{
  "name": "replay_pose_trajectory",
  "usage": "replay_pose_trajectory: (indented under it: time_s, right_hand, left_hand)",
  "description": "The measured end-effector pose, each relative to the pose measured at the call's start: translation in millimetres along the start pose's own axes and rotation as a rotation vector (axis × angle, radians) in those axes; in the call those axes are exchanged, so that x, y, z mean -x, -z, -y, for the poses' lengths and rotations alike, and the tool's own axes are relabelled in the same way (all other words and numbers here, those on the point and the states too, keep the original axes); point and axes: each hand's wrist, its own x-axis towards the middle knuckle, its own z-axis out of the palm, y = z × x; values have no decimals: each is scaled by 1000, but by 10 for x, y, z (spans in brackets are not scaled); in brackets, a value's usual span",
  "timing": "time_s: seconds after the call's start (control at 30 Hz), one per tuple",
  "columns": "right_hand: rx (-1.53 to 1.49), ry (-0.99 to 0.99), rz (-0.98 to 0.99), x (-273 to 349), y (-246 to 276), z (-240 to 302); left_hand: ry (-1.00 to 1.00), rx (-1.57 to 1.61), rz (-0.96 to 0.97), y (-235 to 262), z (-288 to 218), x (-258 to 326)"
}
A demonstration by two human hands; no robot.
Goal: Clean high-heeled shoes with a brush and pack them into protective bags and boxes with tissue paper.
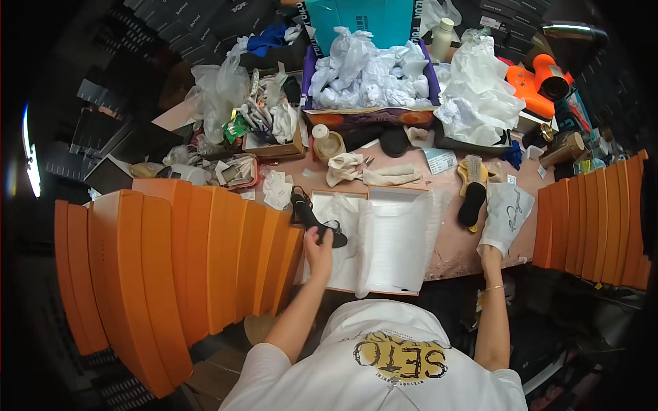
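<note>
My left hand (319, 250) has its fingers closed on the toe end of a black strappy shoe (312, 218), held over the left side of an open shoe box (368, 195). White tissue paper (339, 209) and a white foam sheet (394, 240) line the box. To the right, my right hand (492, 253) reaches into the mouth of a white cloth bag (507, 216) with dark lettering, which hides its fingers. Left of that bag lie a black-bristled brush (471, 205) and a yellow-edged brush (473, 171).
Rows of orange shoe boxes flank me, one on the left (192, 253) and one on the right (593, 212). Farther back stand a purple carton (308, 79) of crumpled white paper, a bottle (327, 142), a cluttered tray (291, 147) and an orange heat-gun-like tool (531, 92).
</note>
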Motion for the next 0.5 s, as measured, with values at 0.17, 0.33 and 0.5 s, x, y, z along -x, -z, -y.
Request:
replay_pose_trajectory:
  time_s: [0.17,0.33,0.5]
  right_hand:
    - [179,372,-39,716,-288,696]
    - [185,348,460,978,-698,1578]
    - [184,707,504,1161,-1099,2102]
  left_hand:
    - [-80,-349,-122,-149,-147,-134]
    - [57,-179,-423,-543,-63,-264]
    - [315,121,-528,-646,-105,-554]
